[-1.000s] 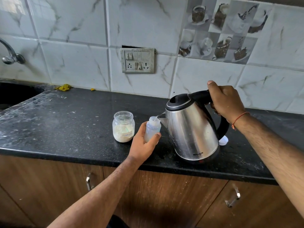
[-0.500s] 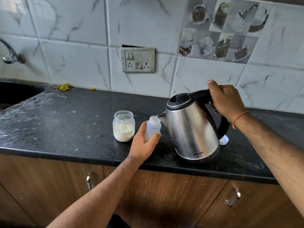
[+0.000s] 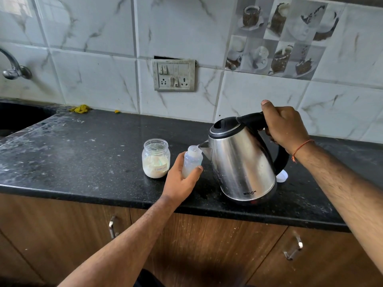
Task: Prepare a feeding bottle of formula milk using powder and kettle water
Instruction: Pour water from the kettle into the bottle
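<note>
My left hand [image 3: 179, 180] grips a small translucent feeding bottle [image 3: 192, 160], upright on the black counter [image 3: 83, 154] with its mouth uncovered. My right hand [image 3: 284, 126] holds the black handle of a steel kettle [image 3: 242, 162], which is tilted left so its spout sits right over the bottle's mouth. A thin stream of water shows at the spout. To the left of the bottle stands a lidless glass jar of white powder [image 3: 155, 158] with a label reading "Formula".
A white object [image 3: 282, 176] peeks out behind the kettle. A sink [image 3: 18, 119] and tap [image 3: 12, 67] lie at the far left. A switch and socket panel [image 3: 174, 75] is on the tiled wall. Wooden cabinet doors with metal handles [image 3: 112, 226] run below.
The kettle has tipped slightly further toward the bottle, with its spout staying over the mouth. Both hands keep their grips and places.
</note>
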